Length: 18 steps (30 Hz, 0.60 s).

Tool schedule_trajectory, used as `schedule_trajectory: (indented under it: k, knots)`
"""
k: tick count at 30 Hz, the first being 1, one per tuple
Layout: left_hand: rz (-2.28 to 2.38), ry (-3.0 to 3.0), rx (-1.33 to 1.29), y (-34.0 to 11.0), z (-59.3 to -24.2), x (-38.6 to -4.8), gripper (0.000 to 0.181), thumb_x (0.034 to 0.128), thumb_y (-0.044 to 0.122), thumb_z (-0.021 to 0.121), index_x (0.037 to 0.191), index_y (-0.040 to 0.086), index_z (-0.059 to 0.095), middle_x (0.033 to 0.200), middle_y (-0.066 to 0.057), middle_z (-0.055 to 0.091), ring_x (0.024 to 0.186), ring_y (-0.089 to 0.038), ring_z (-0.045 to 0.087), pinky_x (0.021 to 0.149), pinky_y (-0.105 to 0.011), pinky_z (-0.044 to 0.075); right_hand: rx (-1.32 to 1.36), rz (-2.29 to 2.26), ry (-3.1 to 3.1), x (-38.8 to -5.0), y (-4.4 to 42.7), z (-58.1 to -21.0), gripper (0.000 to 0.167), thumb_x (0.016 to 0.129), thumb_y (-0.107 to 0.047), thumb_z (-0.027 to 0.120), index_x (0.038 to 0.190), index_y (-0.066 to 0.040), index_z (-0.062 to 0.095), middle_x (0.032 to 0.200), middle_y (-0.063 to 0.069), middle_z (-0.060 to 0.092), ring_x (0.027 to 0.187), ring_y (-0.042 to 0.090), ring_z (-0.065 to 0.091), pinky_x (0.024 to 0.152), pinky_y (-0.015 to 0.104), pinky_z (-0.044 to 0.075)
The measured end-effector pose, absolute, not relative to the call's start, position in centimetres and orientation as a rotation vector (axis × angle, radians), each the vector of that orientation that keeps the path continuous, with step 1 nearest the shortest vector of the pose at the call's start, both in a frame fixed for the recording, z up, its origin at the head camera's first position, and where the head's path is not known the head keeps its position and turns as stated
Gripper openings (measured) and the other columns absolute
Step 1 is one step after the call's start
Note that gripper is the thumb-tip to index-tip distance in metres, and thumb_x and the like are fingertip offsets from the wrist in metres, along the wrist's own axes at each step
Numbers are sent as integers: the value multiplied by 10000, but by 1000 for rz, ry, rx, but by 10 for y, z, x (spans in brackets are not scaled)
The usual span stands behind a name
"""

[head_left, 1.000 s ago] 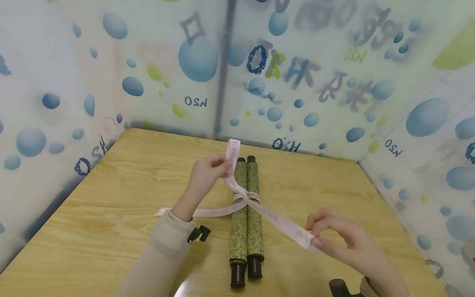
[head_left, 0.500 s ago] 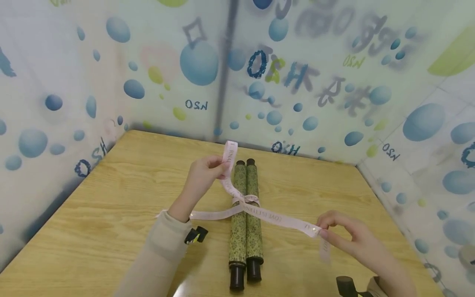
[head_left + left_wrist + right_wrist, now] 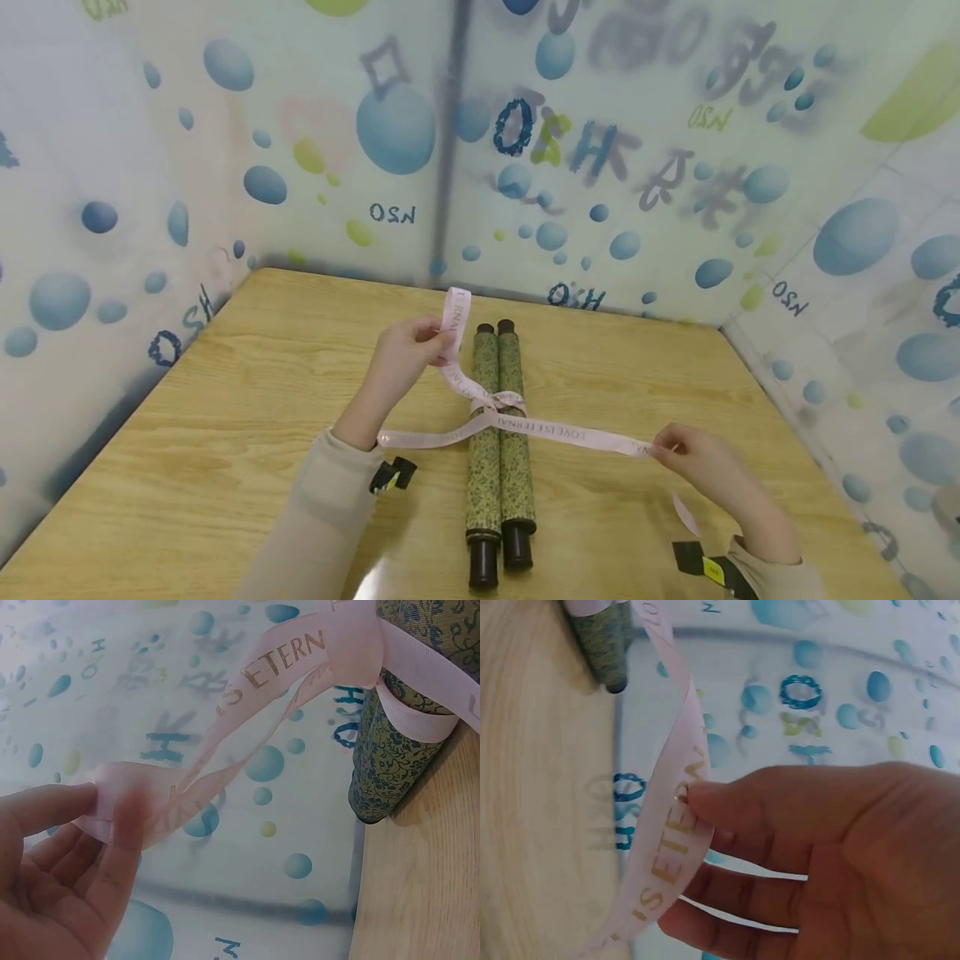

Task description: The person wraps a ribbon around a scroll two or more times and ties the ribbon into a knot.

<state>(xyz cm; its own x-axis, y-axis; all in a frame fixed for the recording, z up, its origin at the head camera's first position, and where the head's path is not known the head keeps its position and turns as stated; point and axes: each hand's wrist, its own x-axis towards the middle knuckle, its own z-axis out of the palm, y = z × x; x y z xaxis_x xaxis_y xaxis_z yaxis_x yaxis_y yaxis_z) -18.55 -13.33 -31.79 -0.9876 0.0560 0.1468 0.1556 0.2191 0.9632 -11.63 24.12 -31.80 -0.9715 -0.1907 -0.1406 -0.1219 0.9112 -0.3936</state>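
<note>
Two scrolls (image 3: 515,467) in green-gold patterned fabric with black end knobs lie side by side, bound around the middle by a pink ribbon (image 3: 555,430) with gold lettering. My left hand (image 3: 401,354) pinches a raised loop of the ribbon to the left of the scrolls; the left wrist view shows the loop (image 3: 124,799) between thumb and fingers. Out to the right, my right hand (image 3: 701,458) pinches another length of ribbon, drawn nearly straight from the knot. Its loose end hangs below that hand. In the right wrist view the ribbon (image 3: 671,840) passes under the thumb.
A wooden table (image 3: 247,400) bears the scrolls. Behind it stands a wall covering (image 3: 337,108) printed with blue and green bubbles and letters. Another ribbon tail (image 3: 427,439) runs left from the knot to behind the left wrist. Black straps sit at both wrists.
My right hand has moved right and slightly up, pulling its ribbon length straighter and more level. My left hand has shifted slightly left with the loop. The scrolls stay in place.
</note>
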Motion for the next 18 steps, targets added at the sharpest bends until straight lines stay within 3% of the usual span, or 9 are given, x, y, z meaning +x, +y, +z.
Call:
schedule_trajectory:
  k: [8, 13, 18]
  knots:
    - [-1888, -2424, -203, -134, -316, -187, 262, 915, 134, 595, 1111, -36, 629, 1028, -204, 664, 751, -220, 664, 704, -310, 545, -275, -424, 2901, -131, 233, -336, 144, 908, -206, 600, 915, -64, 623, 880, 47, 644, 755, 206, 587, 657, 414, 483]
    - [-1892, -2430, -211, -133, -316, -188, 263, 917, 139, 594, 1112, -34, 627, 1030, -206, 663, 753, -226, 663, 720, -345, 547, -341, -245, 2992, -137, 197, -330, 187, 917, -212, 592, 1029, -74, 651, 993, 64, 661, 867, 282, 615, 721, 480, 483]
    - [-1870, -2440, -188, -133, -318, -188, 246, 917, 147, 600, 1096, -19, 620, 1006, -206, 666, 739, -228, 665, 695, -318, 547, -651, -195, 3080, -145, 147, -340, 196, 898, -221, 628, 1054, -110, 672, 1068, 65, 645, 1002, 302, 581, 825, 474, 475]
